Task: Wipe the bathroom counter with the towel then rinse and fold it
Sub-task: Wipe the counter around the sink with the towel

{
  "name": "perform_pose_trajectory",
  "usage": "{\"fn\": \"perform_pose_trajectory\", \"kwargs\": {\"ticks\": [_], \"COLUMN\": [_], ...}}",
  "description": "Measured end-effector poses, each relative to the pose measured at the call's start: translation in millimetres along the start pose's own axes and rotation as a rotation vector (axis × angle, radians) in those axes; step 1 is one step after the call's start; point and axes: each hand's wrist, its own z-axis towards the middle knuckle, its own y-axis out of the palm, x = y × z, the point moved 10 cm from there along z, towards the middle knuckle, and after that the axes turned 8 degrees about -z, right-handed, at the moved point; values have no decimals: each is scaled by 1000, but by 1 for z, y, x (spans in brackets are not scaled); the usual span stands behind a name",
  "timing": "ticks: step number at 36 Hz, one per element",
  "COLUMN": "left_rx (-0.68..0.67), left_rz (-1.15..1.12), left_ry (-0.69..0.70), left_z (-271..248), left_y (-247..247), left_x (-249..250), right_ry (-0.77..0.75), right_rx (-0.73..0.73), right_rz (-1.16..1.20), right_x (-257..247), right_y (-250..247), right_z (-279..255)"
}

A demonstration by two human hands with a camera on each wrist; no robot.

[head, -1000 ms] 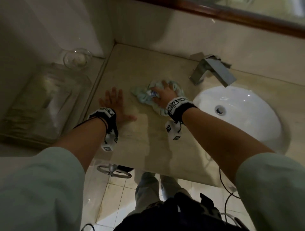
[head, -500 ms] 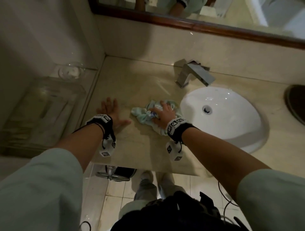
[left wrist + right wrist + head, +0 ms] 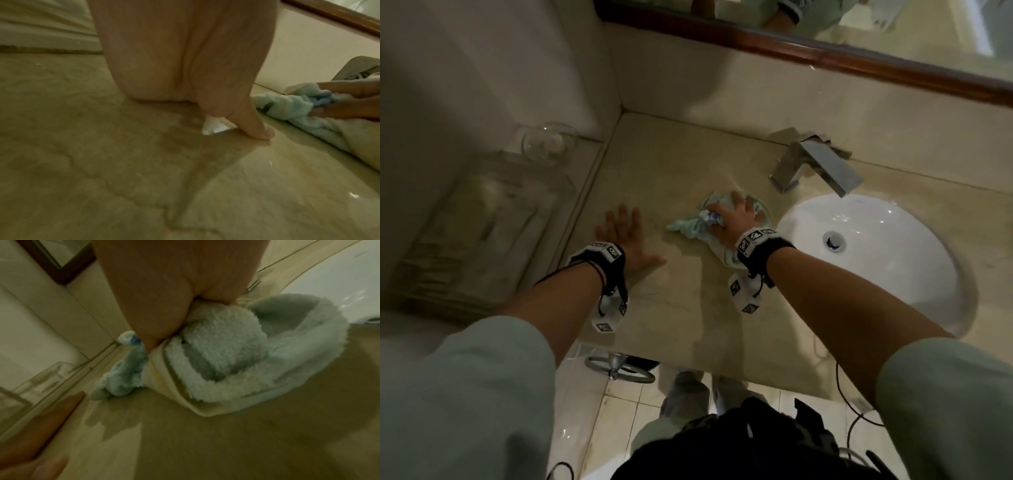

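A crumpled light blue towel (image 3: pixel 690 230) lies on the beige stone counter (image 3: pixel 681 164), just left of the sink. My right hand (image 3: pixel 734 219) lies over the towel, with a bunch of it pinched between thumb and fingers (image 3: pixel 347 112). The right wrist view shows the heel of that hand (image 3: pixel 164 288) bearing down on the fluffy towel (image 3: pixel 226 361). My left hand (image 3: pixel 625 236) rests flat and open on the counter to the left of the towel, thumb (image 3: pixel 254 128) spread out. A wet sheen covers the counter (image 3: pixel 257 186) near the towel.
A white oval sink (image 3: pixel 887 284) is set in the counter to the right, with a square metal faucet (image 3: pixel 815 168) behind it. At the left are a lower glass shelf (image 3: pixel 479 222) and a small glass dish (image 3: pixel 549 140). A wood-framed mirror (image 3: pixel 825 56) hangs above.
My right hand drew the towel toward me, then pushed it back away along the counter. The left hand stayed planted. The head view shifted.
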Motion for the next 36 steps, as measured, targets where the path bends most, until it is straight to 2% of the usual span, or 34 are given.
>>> {"fn": "perform_pose_trajectory", "kwargs": {"ticks": [6,10,15,21,24,27,31,33,36], "left_rx": [63,96,82,43,43,57,67,114,186], "left_rz": [-25,-20,-2,-10,-10,-20,-110,-157,-167], "left_ry": [26,26,4,2,13,25,70,79,70], "left_z": [1,4,8,5,5,5,3,0,-5], "left_y": [-1,-1,1,-1,0,0,-4,-9,-16], "left_x": [3,1,-3,-1,1,0,-1,-4,-11], "right_ry": [21,94,176,209,201,213,144,151,134], "right_rx": [4,-5,62,64,33,60,14,-15,-37], "right_rz": [67,89,104,92,22,51,-144,-200,-138], "right_x": [11,17,22,19,19,18,5,0,-22], "right_y": [-17,-27,-49,-60,-60,-62,-65,-64,-60], "right_z": [39,64,81,102,104,102,87,85,82]}}
